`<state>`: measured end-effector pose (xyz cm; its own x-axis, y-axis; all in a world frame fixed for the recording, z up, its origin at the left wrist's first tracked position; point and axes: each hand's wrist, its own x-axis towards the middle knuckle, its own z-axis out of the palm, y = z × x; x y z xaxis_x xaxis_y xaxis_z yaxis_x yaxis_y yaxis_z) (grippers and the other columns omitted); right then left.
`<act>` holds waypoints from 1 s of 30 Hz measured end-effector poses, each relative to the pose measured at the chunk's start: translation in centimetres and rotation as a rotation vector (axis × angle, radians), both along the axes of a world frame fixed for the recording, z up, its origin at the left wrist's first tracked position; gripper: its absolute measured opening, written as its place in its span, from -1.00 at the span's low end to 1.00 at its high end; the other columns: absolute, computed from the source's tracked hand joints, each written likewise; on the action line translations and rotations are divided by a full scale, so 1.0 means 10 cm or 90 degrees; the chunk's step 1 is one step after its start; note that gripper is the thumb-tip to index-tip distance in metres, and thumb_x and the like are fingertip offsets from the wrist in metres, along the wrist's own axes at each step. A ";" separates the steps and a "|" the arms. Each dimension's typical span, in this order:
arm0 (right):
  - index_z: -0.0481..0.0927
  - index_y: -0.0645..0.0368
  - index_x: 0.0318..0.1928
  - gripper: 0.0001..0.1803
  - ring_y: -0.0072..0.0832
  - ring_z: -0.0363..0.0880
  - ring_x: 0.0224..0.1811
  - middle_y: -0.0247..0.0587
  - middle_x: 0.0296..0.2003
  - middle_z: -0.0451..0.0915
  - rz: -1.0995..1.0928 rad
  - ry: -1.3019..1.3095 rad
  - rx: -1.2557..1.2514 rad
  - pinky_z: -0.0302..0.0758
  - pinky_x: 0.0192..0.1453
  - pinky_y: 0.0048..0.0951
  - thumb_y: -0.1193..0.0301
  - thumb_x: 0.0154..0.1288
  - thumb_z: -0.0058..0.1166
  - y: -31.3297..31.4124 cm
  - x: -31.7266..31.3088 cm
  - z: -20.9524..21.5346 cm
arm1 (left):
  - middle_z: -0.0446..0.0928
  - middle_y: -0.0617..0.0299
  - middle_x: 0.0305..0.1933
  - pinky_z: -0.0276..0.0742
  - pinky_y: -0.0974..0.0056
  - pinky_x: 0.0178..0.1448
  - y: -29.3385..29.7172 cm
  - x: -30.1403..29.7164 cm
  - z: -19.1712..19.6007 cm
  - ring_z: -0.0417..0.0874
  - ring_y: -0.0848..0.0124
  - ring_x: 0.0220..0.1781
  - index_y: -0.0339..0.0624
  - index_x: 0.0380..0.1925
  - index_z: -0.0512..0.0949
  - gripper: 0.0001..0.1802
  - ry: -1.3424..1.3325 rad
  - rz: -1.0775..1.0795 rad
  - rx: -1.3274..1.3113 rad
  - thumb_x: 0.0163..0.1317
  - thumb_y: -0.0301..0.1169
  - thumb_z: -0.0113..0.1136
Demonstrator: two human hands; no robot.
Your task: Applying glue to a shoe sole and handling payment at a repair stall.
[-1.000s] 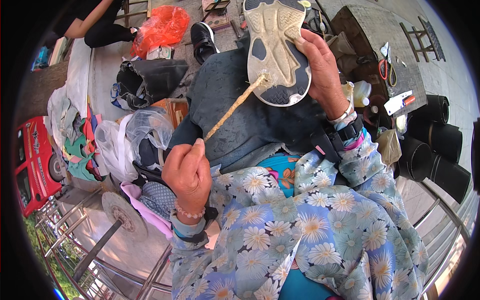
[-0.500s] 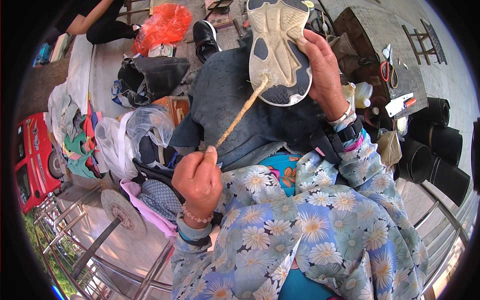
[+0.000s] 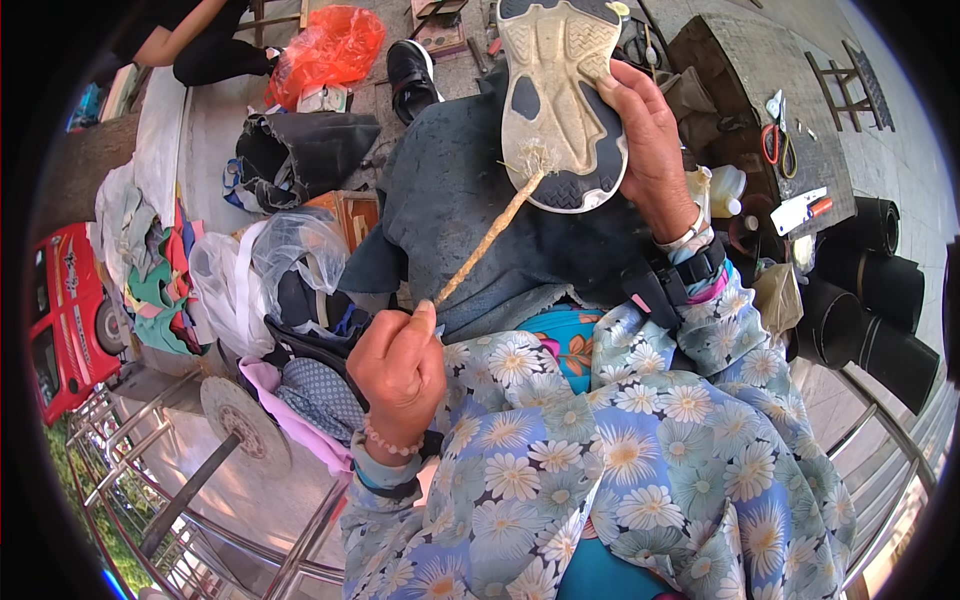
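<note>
The stick (image 3: 490,240), pinched in the closed left hand (image 3: 402,352), is now shifted to the frayed patch's (image 3: 527,157) lower edge, suggesting a fresh spot is being worked; the shoe (image 3: 562,100) is gripped above the dark cloth (image 3: 430,200) by the curled right hand (image 3: 648,130).

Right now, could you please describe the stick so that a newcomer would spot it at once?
Find the broad dark cloth near mid-view. In front of it, the left hand holds a stick slanting up toward the pale-and-dark shoe sole. Unlike that cloth and sole, it is thin, yellowish-brown and lumpy.
</note>
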<state>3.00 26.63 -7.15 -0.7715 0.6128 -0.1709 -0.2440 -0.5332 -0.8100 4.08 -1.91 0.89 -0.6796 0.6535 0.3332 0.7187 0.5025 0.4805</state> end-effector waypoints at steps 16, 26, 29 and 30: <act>0.33 0.37 0.02 -0.61 -0.53 0.52 -0.20 -0.15 -0.18 0.50 0.021 0.011 -0.017 0.50 -0.13 -0.53 0.48 0.19 -0.01 0.05 0.04 0.06 | 0.33 0.40 -0.56 0.03 0.53 -0.61 0.24 -0.40 -0.15 0.15 0.71 -0.68 -0.36 -0.17 0.46 -0.77 -0.735 0.085 0.452 0.15 -0.53 0.09; 0.33 0.37 0.02 -0.61 -0.52 0.52 -0.20 -0.14 -0.18 0.50 0.033 0.016 -0.028 0.50 -0.12 -0.52 0.49 0.19 -0.01 0.00 0.03 0.09 | 0.33 0.47 -0.59 -0.06 0.56 -0.65 0.93 -0.73 -0.30 0.10 0.76 -0.71 -0.33 -0.24 0.49 -0.83 -0.754 0.010 0.368 0.15 -0.54 0.12; 0.33 0.37 0.02 -0.61 -0.52 0.52 -0.19 -0.14 -0.18 0.51 0.042 0.021 -0.026 0.50 -0.11 -0.52 0.49 0.19 -0.01 0.00 0.04 0.08 | 0.31 0.49 -0.63 -0.04 0.57 -0.65 0.98 -0.73 -0.31 0.12 0.77 -0.71 -0.30 -0.30 0.50 -0.88 -0.713 -0.024 0.342 0.15 -0.52 0.13; 0.33 0.37 0.02 -0.61 -0.52 0.52 -0.19 -0.13 -0.18 0.51 0.043 0.021 -0.025 0.50 -0.11 -0.52 0.49 0.18 -0.01 -0.01 0.05 0.06 | 0.31 0.49 -0.63 -0.04 0.57 -0.65 0.98 -0.72 -0.33 0.12 0.77 -0.71 -0.30 -0.30 0.50 -0.88 -0.714 -0.022 0.340 0.15 -0.52 0.13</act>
<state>3.50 26.56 -6.52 -0.8167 0.5522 -0.1675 -0.2327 -0.5808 -0.7801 -3.15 7.88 -2.38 -0.7465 0.6376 -0.1905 -0.2114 0.0442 0.9764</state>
